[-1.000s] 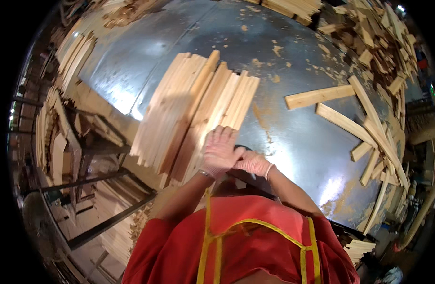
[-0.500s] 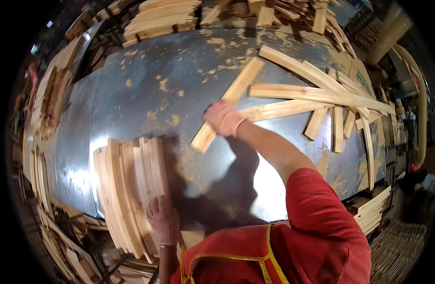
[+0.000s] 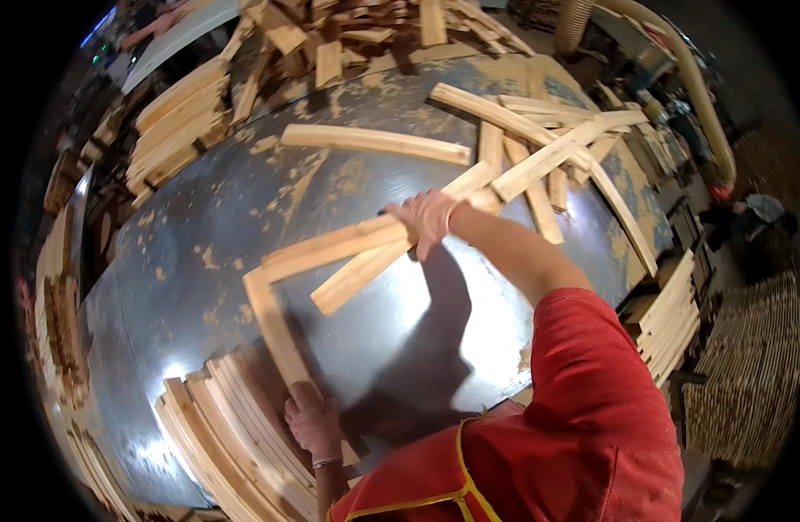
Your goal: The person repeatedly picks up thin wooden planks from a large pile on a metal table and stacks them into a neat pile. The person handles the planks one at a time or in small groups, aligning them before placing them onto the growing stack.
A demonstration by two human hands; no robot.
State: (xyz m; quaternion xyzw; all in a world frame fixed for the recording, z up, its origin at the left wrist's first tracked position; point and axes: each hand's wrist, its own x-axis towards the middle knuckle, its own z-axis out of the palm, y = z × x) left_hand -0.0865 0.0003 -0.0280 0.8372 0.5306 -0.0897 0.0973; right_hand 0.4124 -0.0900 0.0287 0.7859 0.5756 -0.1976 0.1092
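My gloved left hand (image 3: 313, 424) is closed around the near end of a pale wooden strip (image 3: 276, 324), beside a row of stacked wooden strips (image 3: 230, 435). My gloved right hand (image 3: 428, 219) grips a second wooden strip (image 3: 335, 247), whose left end meets the far end of the first at a corner. Beneath the right hand another wooden strip (image 3: 352, 280) lies slanting on the metal table (image 3: 191, 304). Its middle is hidden by that hand.
Several loose strips (image 3: 548, 157) lie crossed at the right of the table, and one strip (image 3: 378, 143) lies alone farther back. Wood stacks (image 3: 182, 122) stand beyond the far edge. A ribbed hose (image 3: 705, 96) hangs at the far right. Another person's arm (image 3: 152, 28) shows at the far left.
The view has turned right. My left hand, earlier on the stacked strips, now holds a strip angled away from me. My right hand has shifted to a different strip among the loose ones.
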